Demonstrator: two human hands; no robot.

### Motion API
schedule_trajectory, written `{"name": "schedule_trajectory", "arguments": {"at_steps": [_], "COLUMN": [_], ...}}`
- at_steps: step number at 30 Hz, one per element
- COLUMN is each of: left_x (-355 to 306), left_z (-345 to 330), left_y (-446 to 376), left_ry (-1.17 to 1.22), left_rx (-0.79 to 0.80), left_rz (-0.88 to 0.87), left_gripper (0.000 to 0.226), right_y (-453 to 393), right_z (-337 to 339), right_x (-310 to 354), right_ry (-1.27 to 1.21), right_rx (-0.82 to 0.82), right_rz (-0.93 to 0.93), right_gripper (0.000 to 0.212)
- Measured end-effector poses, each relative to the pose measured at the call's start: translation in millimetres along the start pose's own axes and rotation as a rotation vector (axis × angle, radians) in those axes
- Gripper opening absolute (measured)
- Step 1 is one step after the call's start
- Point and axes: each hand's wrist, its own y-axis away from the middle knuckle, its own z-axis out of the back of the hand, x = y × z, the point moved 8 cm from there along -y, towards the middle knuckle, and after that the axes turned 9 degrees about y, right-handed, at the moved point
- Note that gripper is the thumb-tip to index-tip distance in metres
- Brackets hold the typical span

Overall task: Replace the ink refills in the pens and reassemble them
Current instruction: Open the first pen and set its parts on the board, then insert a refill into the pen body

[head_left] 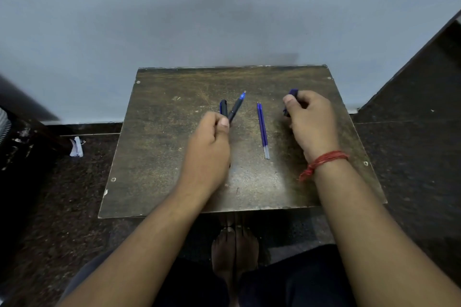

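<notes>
My left hand (pixel 212 139) grips a dark pen (pixel 236 107) whose blue tip points up and to the right, above the small table (pixel 154 157). Just left of it a second pen (pixel 223 107) with a dark cap sticks out beyond my fingers; whether my hand holds it too is hidden. My right hand (pixel 309 119) is curled round a blue pen part (pixel 292 94), with its ends showing above and below my thumb. Two blue ink refills (pixel 262 129) lie side by side on the table between my hands.
The worn wooden table stands against a pale wall (pixel 224 20). A dark ledge (pixel 424 82) rises at the right. A scrap of white paper (pixel 76 147) lies on the dark floor at the left. My bare feet (pixel 234 252) are under the table's front edge.
</notes>
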Motion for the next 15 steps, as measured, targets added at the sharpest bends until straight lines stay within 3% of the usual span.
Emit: {"name": "schedule_trajectory", "arguments": {"at_steps": [4, 8, 15], "left_x": [9.4, 12.9, 7.1], "left_z": [7.6, 13.1, 10.6], "left_y": [0.8, -2.4, 0.3], "left_ry": [0.003, 0.053, 0.054], "left_rx": [-0.026, -0.061, -0.046], "left_rz": [0.012, 0.035, 0.015], "left_gripper": [0.025, 0.027, 0.027], "right_y": [0.9, 4.5, 6.2], "right_z": [-4.6, -13.4, -4.7], "right_x": [8.1, 6.6, 15.6], "right_ry": [0.285, 0.479, 0.521], "right_rx": [-0.004, 0.012, -0.034], "right_rz": [0.063, 0.092, 0.139], "right_gripper": [0.010, 0.018, 0.021]}}
